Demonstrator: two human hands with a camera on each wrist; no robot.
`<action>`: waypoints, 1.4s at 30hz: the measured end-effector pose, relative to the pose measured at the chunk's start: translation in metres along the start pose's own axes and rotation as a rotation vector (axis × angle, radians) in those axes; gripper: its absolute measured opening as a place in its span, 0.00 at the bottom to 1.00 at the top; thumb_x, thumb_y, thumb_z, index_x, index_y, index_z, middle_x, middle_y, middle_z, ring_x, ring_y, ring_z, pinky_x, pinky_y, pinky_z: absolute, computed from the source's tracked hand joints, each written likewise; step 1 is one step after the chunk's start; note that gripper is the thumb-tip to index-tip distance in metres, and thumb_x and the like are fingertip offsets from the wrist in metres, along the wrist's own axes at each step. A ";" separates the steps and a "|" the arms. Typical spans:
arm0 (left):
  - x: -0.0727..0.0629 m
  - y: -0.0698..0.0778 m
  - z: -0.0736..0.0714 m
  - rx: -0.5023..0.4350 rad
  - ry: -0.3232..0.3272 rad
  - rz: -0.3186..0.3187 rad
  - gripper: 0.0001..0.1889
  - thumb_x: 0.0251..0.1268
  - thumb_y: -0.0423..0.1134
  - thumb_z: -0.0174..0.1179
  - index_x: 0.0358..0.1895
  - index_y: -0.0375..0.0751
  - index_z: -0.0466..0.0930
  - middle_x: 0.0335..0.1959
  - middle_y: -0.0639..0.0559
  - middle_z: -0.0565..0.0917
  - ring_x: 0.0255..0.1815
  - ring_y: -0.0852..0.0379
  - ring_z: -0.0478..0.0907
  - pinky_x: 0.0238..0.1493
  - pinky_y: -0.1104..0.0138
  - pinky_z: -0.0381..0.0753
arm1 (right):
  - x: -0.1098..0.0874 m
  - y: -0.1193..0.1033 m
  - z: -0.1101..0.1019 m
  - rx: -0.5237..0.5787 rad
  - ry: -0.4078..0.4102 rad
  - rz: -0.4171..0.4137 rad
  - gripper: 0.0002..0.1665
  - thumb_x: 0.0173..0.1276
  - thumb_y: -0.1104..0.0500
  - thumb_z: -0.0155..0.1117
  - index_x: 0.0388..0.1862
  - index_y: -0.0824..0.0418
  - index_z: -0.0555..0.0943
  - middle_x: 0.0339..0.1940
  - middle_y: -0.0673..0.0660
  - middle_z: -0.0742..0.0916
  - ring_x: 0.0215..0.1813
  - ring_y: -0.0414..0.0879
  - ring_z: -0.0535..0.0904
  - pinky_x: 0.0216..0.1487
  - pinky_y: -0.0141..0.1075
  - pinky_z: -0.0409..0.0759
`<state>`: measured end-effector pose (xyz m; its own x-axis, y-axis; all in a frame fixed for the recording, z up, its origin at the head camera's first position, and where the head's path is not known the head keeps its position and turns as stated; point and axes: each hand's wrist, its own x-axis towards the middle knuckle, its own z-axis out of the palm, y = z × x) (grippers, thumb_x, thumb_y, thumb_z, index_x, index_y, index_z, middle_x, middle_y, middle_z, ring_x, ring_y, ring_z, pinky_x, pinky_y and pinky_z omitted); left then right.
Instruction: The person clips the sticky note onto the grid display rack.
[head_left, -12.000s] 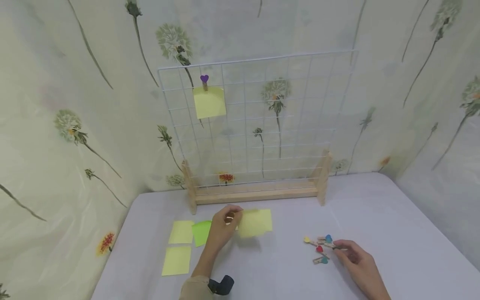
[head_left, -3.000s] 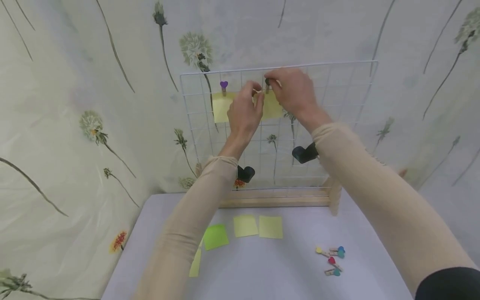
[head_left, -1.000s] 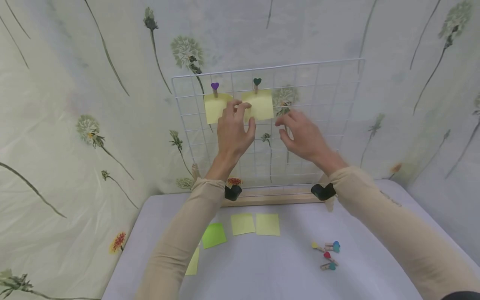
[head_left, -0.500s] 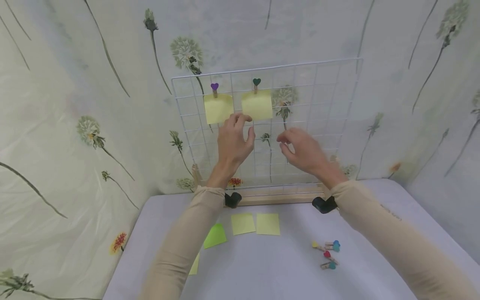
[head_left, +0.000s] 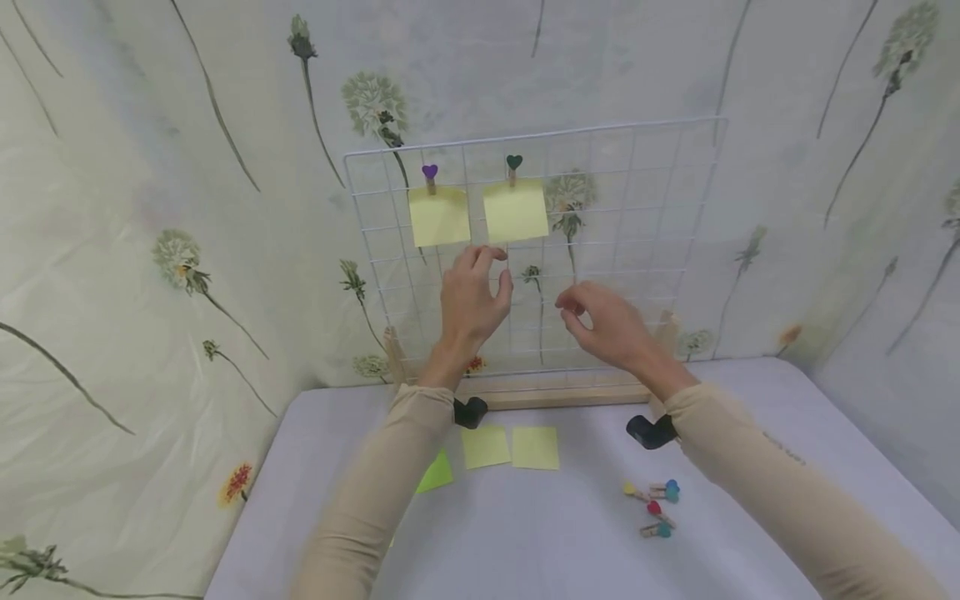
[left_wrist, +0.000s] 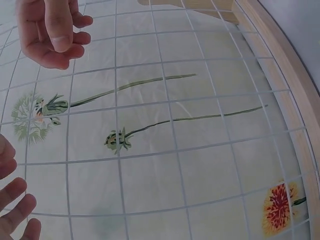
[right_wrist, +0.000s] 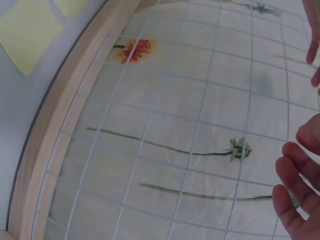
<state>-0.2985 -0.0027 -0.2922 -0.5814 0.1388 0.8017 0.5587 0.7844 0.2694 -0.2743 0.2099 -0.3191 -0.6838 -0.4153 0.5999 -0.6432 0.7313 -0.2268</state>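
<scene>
Two yellow sticky notes hang side by side on the white wire grid point(head_left: 622, 200). A clothespin with a purple heart point(head_left: 430, 172) holds the left note point(head_left: 440, 218), and one with a dark green heart point(head_left: 513, 162) holds the right note point(head_left: 517, 212). Just below the notes, in front of the grid, is my left hand point(head_left: 472, 296), fingers loosely bent around nothing. My right hand point(head_left: 606, 323) hovers to its right, likewise holding nothing. Both wrist views show relaxed fingertips, such as the left hand point(right_wrist: 314, 52) near the right hand point(right_wrist: 300, 185), with the grid behind them.
Two yellow notes point(head_left: 536, 448) lie on the white table before the wooden stand point(head_left: 562, 398). A bright green note point(head_left: 437, 475) is partly behind my left sleeve. Several heart clothespins point(head_left: 654, 507) lie at the right. A flower-patterned curtain point(head_left: 225, 167) hangs behind.
Twelve seconds ago my left hand held a yellow note over the table. It now hangs under the dark green heart clothespin. Both hands have since let go and moved down from it.
</scene>
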 end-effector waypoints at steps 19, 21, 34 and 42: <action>-0.062 -0.008 0.024 -0.042 -0.144 -0.190 0.10 0.63 0.42 0.55 0.44 0.45 0.82 0.46 0.51 0.83 0.46 0.53 0.79 0.43 0.60 0.74 | -0.051 0.000 0.020 0.076 -0.083 0.096 0.08 0.67 0.59 0.59 0.44 0.57 0.79 0.38 0.51 0.84 0.38 0.42 0.78 0.36 0.37 0.79; -0.069 -0.010 0.027 -0.038 -0.165 -0.204 0.10 0.63 0.42 0.56 0.45 0.45 0.82 0.46 0.52 0.83 0.46 0.53 0.79 0.44 0.60 0.74 | -0.057 0.001 0.023 0.081 -0.085 0.096 0.08 0.67 0.59 0.59 0.44 0.56 0.79 0.38 0.51 0.84 0.38 0.42 0.78 0.37 0.38 0.79; -0.122 -0.019 0.028 -0.068 -0.240 -0.304 0.10 0.63 0.40 0.56 0.44 0.44 0.81 0.42 0.50 0.82 0.44 0.53 0.78 0.47 0.59 0.76 | -0.103 0.005 0.040 0.114 -0.099 0.203 0.08 0.66 0.59 0.61 0.44 0.57 0.79 0.36 0.49 0.83 0.39 0.41 0.77 0.38 0.38 0.78; -0.155 -0.023 0.027 -0.136 -0.289 -0.345 0.10 0.63 0.40 0.56 0.44 0.44 0.81 0.42 0.48 0.83 0.46 0.51 0.79 0.51 0.55 0.73 | -0.124 0.005 0.044 0.117 -0.128 0.256 0.08 0.65 0.59 0.62 0.44 0.55 0.79 0.37 0.47 0.83 0.39 0.41 0.77 0.38 0.39 0.78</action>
<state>-0.2373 -0.0263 -0.4374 -0.8770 0.0615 0.4765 0.3648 0.7305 0.5773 -0.2078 0.2413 -0.4289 -0.8617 -0.2957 0.4124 -0.4747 0.7568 -0.4492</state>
